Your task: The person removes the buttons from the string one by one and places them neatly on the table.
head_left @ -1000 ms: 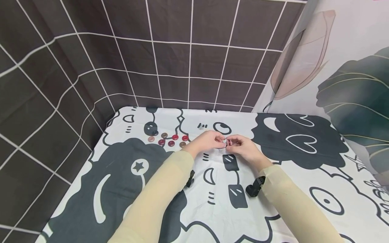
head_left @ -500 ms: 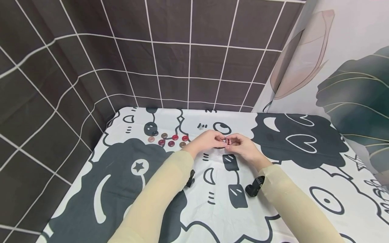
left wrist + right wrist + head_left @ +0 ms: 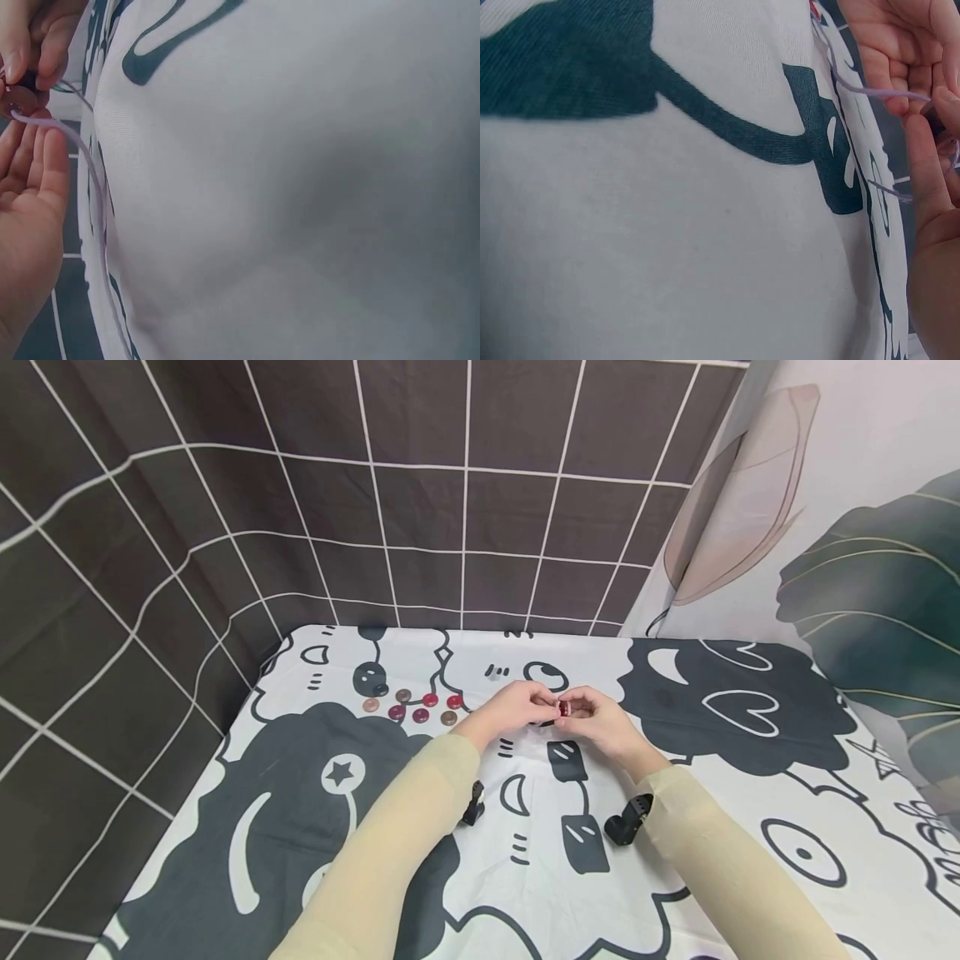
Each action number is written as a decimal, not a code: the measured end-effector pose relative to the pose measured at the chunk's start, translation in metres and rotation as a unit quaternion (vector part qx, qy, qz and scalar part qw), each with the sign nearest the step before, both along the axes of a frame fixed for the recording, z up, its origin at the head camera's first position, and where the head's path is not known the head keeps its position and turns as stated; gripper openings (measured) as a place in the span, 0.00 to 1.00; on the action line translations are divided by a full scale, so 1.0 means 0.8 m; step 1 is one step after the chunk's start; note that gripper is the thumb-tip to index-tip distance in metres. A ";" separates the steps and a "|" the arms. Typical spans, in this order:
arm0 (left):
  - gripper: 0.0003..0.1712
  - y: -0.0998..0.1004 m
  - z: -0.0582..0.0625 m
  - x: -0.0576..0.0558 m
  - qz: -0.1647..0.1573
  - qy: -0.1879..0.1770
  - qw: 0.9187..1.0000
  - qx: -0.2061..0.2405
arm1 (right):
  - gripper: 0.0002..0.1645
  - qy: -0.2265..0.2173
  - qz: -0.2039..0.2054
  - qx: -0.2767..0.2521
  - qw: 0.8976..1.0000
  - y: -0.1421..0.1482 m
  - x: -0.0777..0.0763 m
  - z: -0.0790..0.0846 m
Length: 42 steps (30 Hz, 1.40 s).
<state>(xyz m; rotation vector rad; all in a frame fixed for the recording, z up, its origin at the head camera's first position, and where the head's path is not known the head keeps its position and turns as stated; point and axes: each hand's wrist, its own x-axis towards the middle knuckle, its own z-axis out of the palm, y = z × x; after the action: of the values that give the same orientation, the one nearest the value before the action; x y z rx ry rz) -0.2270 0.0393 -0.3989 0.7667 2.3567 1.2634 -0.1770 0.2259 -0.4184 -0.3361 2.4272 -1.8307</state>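
Note:
In the head view my left hand [image 3: 512, 707] and right hand [image 3: 603, 720] meet fingertip to fingertip low over the cloth. A small dark red button [image 3: 564, 709] sits between them, pinched by my right hand's thumb and finger. My left fingers also pinch at this spot, largely hiding what they hold. From a brownish button [image 3: 19, 101] at the fingertips, a thin purple cord [image 3: 86, 150] runs down in the left wrist view. The right wrist view shows the cord [image 3: 855, 88] crossing my left fingers, with a dark button [image 3: 934, 118] partly covered by fingertips.
Several loose buttons lie left of my hands, among them a red button [image 3: 454, 702], a brown button [image 3: 448, 717] and a pinkish button [image 3: 371, 704]. A patterned white and grey cloth [image 3: 517, 877] covers the table; a dark gridded curtain [image 3: 420, 510] hangs behind it.
My fingertips have closed together around the dark red button, which has turned a little between them. The loose buttons stay where they were; the head view has shifted slightly.

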 end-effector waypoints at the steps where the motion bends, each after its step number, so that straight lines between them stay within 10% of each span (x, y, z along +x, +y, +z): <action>1: 0.16 -0.001 -0.001 0.000 0.001 -0.002 1.000 0.004 | 0.24 -0.001 -0.003 0.006 1.000 0.000 0.000 0.000; 29: 0.16 -0.020 0.000 -0.004 0.016 0.007 1.000 0.008 | 0.26 -0.011 -0.024 0.050 0.998 0.005 0.000 0.001; 42: 0.17 -0.032 0.002 -0.006 0.026 0.004 1.000 0.004 | 0.24 -0.019 -0.041 0.084 0.995 -0.006 0.017 0.037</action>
<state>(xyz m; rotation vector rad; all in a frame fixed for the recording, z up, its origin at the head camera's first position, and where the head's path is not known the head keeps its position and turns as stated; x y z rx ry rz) -0.2320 0.0141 -0.3971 0.7173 2.3939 1.2949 -0.1631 0.2212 -0.3885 -0.1896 2.5816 -1.6287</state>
